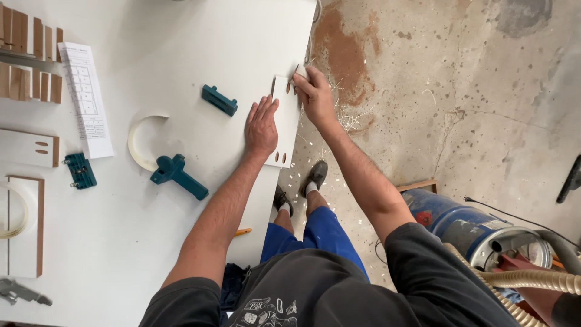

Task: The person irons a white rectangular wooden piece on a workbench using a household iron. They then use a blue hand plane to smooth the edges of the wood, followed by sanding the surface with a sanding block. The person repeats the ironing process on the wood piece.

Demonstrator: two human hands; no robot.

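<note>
Small board: a flat white board [282, 118] lies at the right edge of the white surface [157, 236]. It has little oval holes near both ends.
Left hand: the left hand [261, 126] lies flat and open on the small board, fingers straight, pressing it down.
Right hand: the right hand [315, 92] is at the far end of the small board, by its outer edge. Its fingers are curled around something small. I cannot tell what it is.
Near blue tool: a small blue tool [219, 100] lies just to the left of the small board.
Handle tool: a bigger blue tool with a handle [177, 175] lies farther left of the small board, touching a roll of white strip [142, 140].
Paper: a long white sheet of paper [87, 99] lies well to the left of the small board.
Wood pieces: short brown wood pieces [27, 54] stand in rows past the paper, far left of the small board.
Floor: the grey floor [460, 91] is to the right of the small board, with thin shavings [351, 115] just beside it.
Vacuum: a blue drum vacuum [478, 230] with a hose stands on the floor, far right of the small board.
</note>
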